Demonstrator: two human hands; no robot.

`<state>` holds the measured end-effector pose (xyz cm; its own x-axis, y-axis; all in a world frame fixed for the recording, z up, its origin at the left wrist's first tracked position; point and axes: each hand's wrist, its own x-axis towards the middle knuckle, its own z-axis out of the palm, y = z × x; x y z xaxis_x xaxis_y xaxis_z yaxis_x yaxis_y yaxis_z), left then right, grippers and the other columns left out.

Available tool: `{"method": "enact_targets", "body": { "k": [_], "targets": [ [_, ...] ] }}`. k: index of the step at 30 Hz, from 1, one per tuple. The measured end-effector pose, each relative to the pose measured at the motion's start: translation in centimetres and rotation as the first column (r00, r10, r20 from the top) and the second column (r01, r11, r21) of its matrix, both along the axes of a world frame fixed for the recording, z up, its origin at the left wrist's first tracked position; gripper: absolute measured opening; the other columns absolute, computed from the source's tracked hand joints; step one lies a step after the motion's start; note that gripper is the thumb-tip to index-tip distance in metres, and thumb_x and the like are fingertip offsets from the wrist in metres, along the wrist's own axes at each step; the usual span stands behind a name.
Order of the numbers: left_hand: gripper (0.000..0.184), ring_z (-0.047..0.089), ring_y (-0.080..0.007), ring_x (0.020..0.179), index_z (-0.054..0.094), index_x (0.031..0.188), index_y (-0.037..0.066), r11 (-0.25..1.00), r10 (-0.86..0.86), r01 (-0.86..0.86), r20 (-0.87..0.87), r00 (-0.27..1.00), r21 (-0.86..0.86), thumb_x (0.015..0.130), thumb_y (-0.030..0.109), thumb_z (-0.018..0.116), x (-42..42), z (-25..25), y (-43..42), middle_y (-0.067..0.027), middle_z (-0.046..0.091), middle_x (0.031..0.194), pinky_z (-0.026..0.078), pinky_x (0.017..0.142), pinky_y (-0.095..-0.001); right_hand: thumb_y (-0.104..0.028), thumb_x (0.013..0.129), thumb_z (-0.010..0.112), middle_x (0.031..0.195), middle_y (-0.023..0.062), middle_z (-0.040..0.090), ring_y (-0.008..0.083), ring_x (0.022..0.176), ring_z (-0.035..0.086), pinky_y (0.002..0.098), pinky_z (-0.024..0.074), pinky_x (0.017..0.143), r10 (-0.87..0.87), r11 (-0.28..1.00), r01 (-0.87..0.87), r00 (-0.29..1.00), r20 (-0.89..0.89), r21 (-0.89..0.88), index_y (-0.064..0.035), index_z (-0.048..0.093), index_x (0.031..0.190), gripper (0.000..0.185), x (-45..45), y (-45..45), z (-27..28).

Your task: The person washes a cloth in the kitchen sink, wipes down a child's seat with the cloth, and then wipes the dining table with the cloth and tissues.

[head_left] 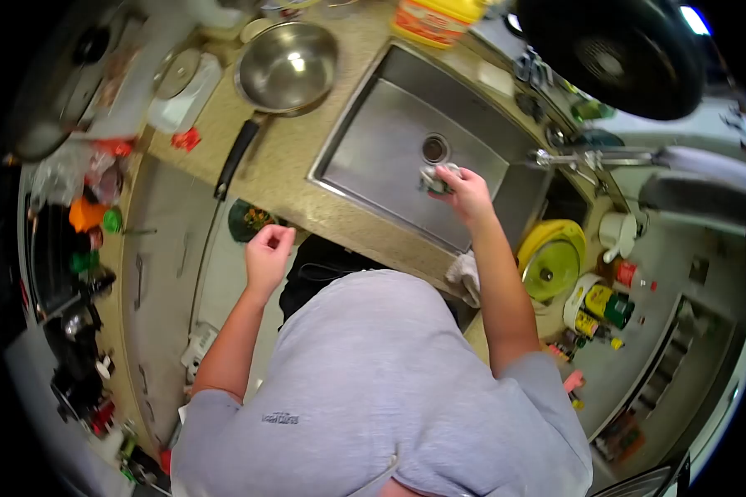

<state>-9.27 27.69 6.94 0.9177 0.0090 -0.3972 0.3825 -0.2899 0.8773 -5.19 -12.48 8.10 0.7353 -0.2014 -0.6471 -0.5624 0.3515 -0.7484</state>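
My right hand (466,195) is over the near right part of the steel sink (389,124), fingers closed on a small crumpled grey-green scrubber (433,180), just below the drain. Near the counter's front edge, my left hand (269,248) hangs in the air with its fingers curled together; whether anything is between them is too small to tell. A steel frying pan (287,68) rests on the counter left of the sink, its black handle pointing toward me. Neither hand touches the pan.
The beige counter (307,174) has a front edge before me. A yellow container (439,21) stands behind the sink; the faucet (588,157) is at its right. Green and yellow basins (551,265) and bottles stand further right. A dark pan (609,54) hangs at upper right.
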Motion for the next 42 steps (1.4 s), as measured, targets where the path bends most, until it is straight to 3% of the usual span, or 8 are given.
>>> {"method": "enact_targets", "body": {
  "k": [9,22,24,28,31,37,39,42],
  "targets": [
    [0.027,0.060,-0.0092,0.067,0.068,0.111,0.000,0.825,-0.424,0.371,-0.033,0.905,-0.425,0.089,0.014,0.074,8.6,3.4,-22.8,-0.0018,0.067,0.081,0.047,0.059,-0.0231,-0.004,0.085,0.077,0.084,0.0035,0.066,0.0110,0.070,0.061,0.0267,0.0485,0.057,-0.008,0.959,-0.059,0.972,0.235,0.277,-0.0002,0.066,0.109,0.027,-2.5,-1.2,3.3],
    [0.023,0.053,-0.0044,0.071,0.074,0.100,0.001,0.861,-0.447,0.482,0.208,0.870,-0.163,0.094,0.023,0.071,12.2,10.6,-23.4,0.0042,0.065,0.080,0.042,0.068,-0.0191,-0.007,0.087,0.069,0.082,0.0052,0.066,0.0139,0.069,0.060,0.0285,0.0490,0.064,-0.332,0.869,0.177,0.901,0.279,0.463,-0.0020,0.067,0.100,0.014,-7.1,-8.6,5.7],
    [0.022,0.053,-0.0040,0.071,0.073,0.097,0.002,0.853,-0.429,0.478,0.237,0.871,-0.209,0.095,0.024,0.071,11.9,10.7,-23.7,0.0041,0.065,0.082,0.042,0.068,-0.0189,-0.009,0.087,0.067,0.085,0.0065,0.066,0.0146,0.073,0.060,0.0295,0.0487,0.067,-0.219,0.976,0.199,0.923,0.317,0.092,-0.0013,0.068,0.098,0.013,-6.1,-9.6,4.8],
    [0.025,0.051,-0.0013,0.070,0.069,0.082,0.008,0.872,-0.291,0.341,0.189,0.938,-0.351,0.098,0.028,0.067,11.8,12.6,-24.7,0.0058,0.063,0.079,0.039,0.065,-0.0190,-0.013,0.085,0.071,0.090,0.0093,0.069,0.0166,0.077,0.063,0.0290,0.0498,0.070,-0.218,0.931,0.080,0.905,0.366,0.357,0.0013,0.068,0.100,0.021,-5.8,-10.7,4.3],
    [0.028,0.049,-0.0007,0.065,0.067,0.080,0.007,0.868,-0.254,0.317,0.207,0.945,-0.383,0.097,0.030,0.068,12.9,13.6,-25.6,0.0075,0.059,0.072,0.037,0.058,-0.0195,-0.022,0.082,0.076,0.096,0.0122,0.071,0.0185,0.083,0.066,0.0287,0.0517,0.076,-0.083,0.981,0.110,0.983,0.166,-0.160,0.0012,0.068,0.108,0.036,-4.5,-10.8,5.0],
    [0.016,0.051,-0.0027,0.063,0.069,0.084,0.003,0.626,-0.778,0.779,0.036,0.628,-0.041,0.091,0.017,0.074,12.0,14.9,-25.5,0.0045,0.063,0.073,0.038,0.055,-0.0206,-0.032,0.079,0.078,0.091,0.0129,0.072,0.0205,0.080,0.066,0.0315,0.0519,0.073,0.459,0.720,0.251,0.526,0.716,-0.647,-0.0041,0.071,0.110,0.042,-2.3,-2.7,8.2],
    [0.013,0.052,-0.0027,0.063,0.072,0.091,0.002,0.583,-0.811,0.812,0.029,0.584,-0.034,0.089,0.014,0.075,12.7,15.0,-24.7,0.0024,0.066,0.076,0.038,0.054,-0.0210,-0.032,0.079,0.078,0.091,0.0153,0.072,0.0238,0.084,0.068,0.0365,0.0526,0.075,0.519,0.780,-0.245,0.768,0.376,-0.576,-0.0043,0.072,0.109,0.042,-2.2,-2.0,9.1],
    [0.013,0.052,-0.0019,0.064,0.073,0.096,0.002,0.456,-0.886,0.890,-0.076,0.456,0.028,0.088,0.012,0.077,14.5,14.2,-23.0,0.0027,0.068,0.082,0.040,0.056,-0.0189,-0.029,0.084,0.072,0.095,0.0170,0.071,0.0294,0.088,0.070,0.0410,0.0533,0.079,0.637,0.662,-0.332,0.722,0.270,-0.672,-0.0052,0.071,0.110,0.036,-3.1,-2.9,7.0]
  ]
}}
